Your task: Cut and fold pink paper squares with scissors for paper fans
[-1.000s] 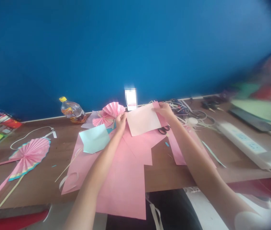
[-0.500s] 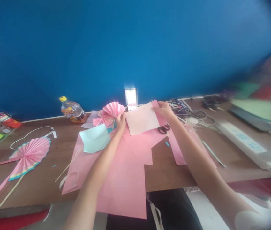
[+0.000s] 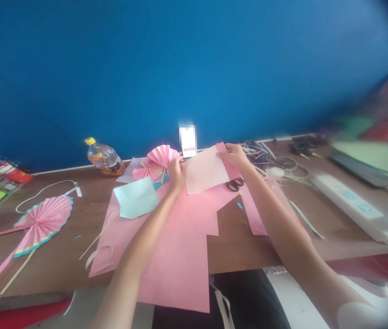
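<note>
A pale pink paper sheet (image 3: 205, 171) is raised slightly above the table between my hands. My right hand (image 3: 236, 155) grips its upper right corner. My left hand (image 3: 177, 176) appears to pinch its left edge, right beside a pleated pink paper fan (image 3: 158, 156). Beneath them lie large pink paper sheets (image 3: 176, 269), and a pale blue paper piece (image 3: 136, 197) rests on these, left of my left forearm.
Black-handled scissors (image 3: 235, 184) lie below my right hand. Behind them are tangled cables (image 3: 269, 157) and a white power strip (image 3: 348, 203). At left are a finished paper fan (image 3: 43, 226) and a plastic bottle (image 3: 103, 157). A blue wall rises behind the table.
The pale pink sheet has turned slightly and shifted right. My left hand has moved up and to the right with it.
</note>
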Demonstrator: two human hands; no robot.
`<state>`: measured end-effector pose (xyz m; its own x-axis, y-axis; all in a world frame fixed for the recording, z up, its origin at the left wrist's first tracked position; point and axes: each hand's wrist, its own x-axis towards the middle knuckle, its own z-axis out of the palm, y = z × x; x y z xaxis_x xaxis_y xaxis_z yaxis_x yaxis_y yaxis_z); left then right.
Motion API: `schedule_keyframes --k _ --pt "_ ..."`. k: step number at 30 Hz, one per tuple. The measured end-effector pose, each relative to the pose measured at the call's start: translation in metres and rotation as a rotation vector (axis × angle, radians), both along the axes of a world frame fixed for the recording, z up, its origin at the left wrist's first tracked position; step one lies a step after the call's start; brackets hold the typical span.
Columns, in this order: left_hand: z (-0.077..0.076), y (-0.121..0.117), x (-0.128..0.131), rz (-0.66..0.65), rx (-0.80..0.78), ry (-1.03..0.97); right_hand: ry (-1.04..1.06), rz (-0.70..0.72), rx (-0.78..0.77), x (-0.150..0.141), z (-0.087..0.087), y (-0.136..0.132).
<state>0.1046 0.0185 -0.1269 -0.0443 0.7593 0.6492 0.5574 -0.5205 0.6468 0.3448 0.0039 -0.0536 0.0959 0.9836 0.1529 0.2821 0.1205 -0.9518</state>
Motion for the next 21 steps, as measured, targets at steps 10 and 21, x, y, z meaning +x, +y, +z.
schedule_keyframes --k 10,21 --pt "0.077 -0.036 0.027 -0.25 0.104 0.301 -0.231 0.164 0.206 -0.024 0.027 -0.015" --pt "0.115 -0.05 0.011 -0.295 -0.082 0.265 -0.239 0.242 0.363 -0.044 0.055 -0.039"
